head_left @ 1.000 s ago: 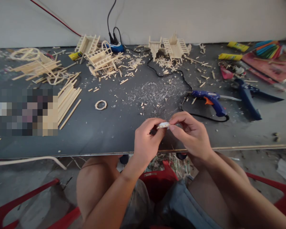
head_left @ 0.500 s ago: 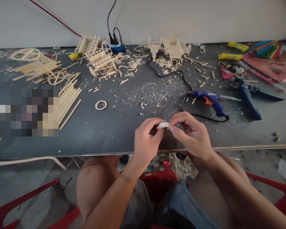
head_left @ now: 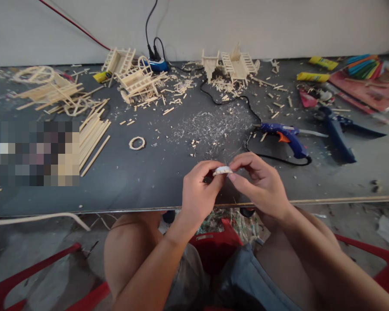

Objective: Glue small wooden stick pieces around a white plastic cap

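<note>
A small pale ring-like piece, edged with short wooden bits, is held just above the table's front edge. My left hand is closed on its left side between thumb and fingers. At its right side, my right hand has thumb and forefinger pinched around the edge. A similar wooden ring lies flat on the table to the left. Beyond my right hand rests a blue glue gun with an orange trigger, its nozzle pointing left.
Loose sticks lie at the left, beside a blurred area. Stick-built models, wood scraps and a blue power socket stand along the wall. Blue cutters, yellow tubes and coloured sticks are at the right. A black cord crosses the table.
The small piece shows slightly more of its right edge, and my right thumb and forefinger have shifted slightly on it. Everything else looks the same.
</note>
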Tool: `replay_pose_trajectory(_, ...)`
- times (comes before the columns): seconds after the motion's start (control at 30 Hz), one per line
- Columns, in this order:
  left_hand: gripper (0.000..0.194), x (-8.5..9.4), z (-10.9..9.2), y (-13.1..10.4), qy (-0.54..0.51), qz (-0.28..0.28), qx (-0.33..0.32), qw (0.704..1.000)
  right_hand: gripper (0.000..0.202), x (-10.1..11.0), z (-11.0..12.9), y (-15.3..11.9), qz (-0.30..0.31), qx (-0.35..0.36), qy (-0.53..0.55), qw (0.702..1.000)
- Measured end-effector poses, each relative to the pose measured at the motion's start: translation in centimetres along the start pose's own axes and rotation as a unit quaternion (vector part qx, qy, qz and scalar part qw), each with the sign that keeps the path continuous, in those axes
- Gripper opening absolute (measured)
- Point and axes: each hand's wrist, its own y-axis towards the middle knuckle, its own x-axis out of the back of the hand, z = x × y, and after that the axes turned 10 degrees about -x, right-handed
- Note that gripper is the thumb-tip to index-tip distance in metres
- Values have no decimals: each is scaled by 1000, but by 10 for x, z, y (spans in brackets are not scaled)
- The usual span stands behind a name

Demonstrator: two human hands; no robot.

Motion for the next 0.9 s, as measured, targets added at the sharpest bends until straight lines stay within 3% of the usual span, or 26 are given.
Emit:
replay_pose_trajectory(0.33, 11, 2, -5, 3, -29, 4, 50, 998, 16, -1, -2, 1, -6, -74, -10, 997)
replay_pose_trajectory(0.5, 23, 1, -5, 3, -131, -4, 113, 985, 12, -1, -1, 3, 9, -108, 52, 993)
replay_pose_trajectory(0.63, 32, 0, -6, 3, -201, -2, 120, 972, 13, 1, -1, 4, 9, -111, 80, 991)
replay_pose_trajectory(0.9, 17, -1, -8, 2, -230, -1, 111, 967, 11, 0, -2, 3, 1, -99, 49, 994)
